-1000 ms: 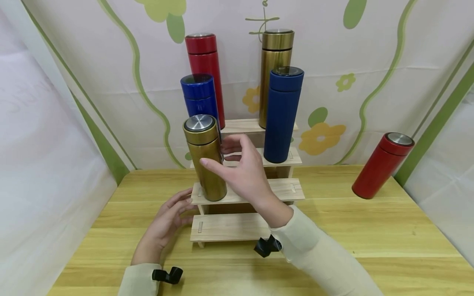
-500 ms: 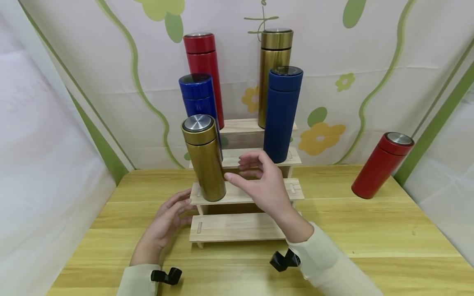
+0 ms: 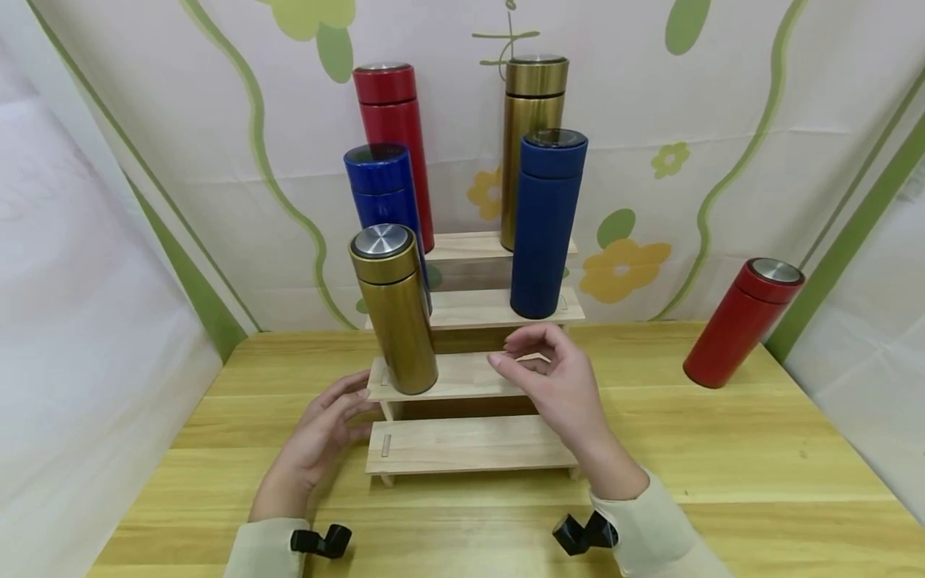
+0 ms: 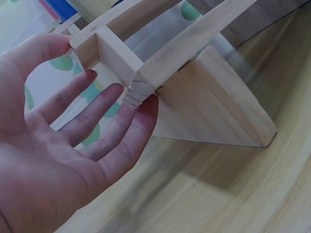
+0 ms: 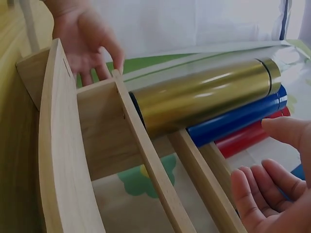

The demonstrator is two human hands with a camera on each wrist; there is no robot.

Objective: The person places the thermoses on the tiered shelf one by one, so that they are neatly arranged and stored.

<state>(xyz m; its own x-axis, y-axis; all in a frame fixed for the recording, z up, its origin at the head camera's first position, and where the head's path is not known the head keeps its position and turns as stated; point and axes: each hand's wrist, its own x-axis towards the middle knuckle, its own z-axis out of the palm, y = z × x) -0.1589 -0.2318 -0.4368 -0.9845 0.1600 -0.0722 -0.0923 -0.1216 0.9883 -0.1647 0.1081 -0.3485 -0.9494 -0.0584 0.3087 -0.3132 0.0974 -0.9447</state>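
Observation:
A gold thermos (image 3: 396, 321) stands upright at the left end of a lower step of the wooden tiered stand (image 3: 470, 453). My right hand (image 3: 560, 385) hovers near that step's right end, loosely bent and holding nothing. In the right wrist view, a gap separates its fingertips (image 5: 240, 179) from the gold thermos. My left hand (image 3: 318, 441) is at the stand's left side. Its fingertips (image 4: 146, 104) touch the ends of the wooden boards in the left wrist view, with the fingers spread and only slightly bent.
Higher on the stand are a bright blue thermos (image 3: 383, 189), a dark blue thermos (image 3: 548, 233), a red thermos (image 3: 397, 120) and another gold thermos (image 3: 531, 116). A second red thermos (image 3: 740, 329) stands on the table (image 3: 723, 457) at right. A patterned curtain (image 3: 614, 96) hangs behind.
My right hand has moved away from the gold thermos, rightward and down toward me. The gold thermos stays in place on its step. My left hand keeps its place beside the stand.

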